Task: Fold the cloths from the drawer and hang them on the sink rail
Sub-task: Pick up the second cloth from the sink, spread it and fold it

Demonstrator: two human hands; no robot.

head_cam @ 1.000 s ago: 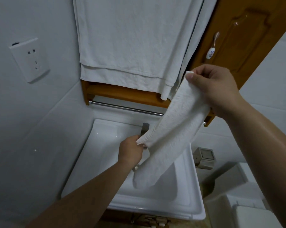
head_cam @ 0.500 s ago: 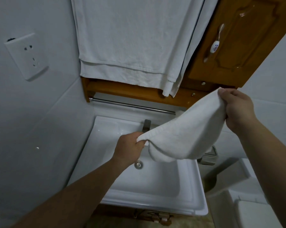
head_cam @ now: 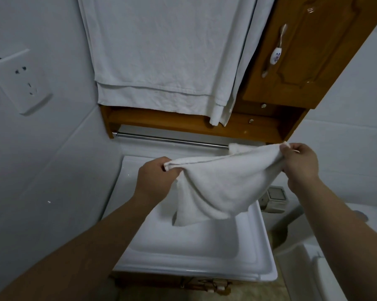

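A small white cloth [head_cam: 222, 183] hangs stretched between my two hands above the white sink [head_cam: 192, 253]. My left hand [head_cam: 155, 181] pinches its left corner and my right hand [head_cam: 300, 164] pinches its right corner, slightly higher. The cloth sags in the middle, and a folded flap droops toward the basin. Just behind it runs the metal sink rail [head_cam: 168, 139] under the wooden shelf. Another white cloth [head_cam: 237, 147] drapes over the rail's right end, mostly hidden by the held cloth.
Large white towels [head_cam: 161, 57] hang from above, in front of the wooden cabinet [head_cam: 302, 61]. A wall socket [head_cam: 20, 83] sits on the left wall. Right of the sink are a small grey box [head_cam: 275, 198] and a white toilet [head_cam: 335, 257].
My right hand came down from high in front of the cabinet to rail height and moved right. My left hand rose. The cloth went from hanging slanted to spread nearly level between both hands.
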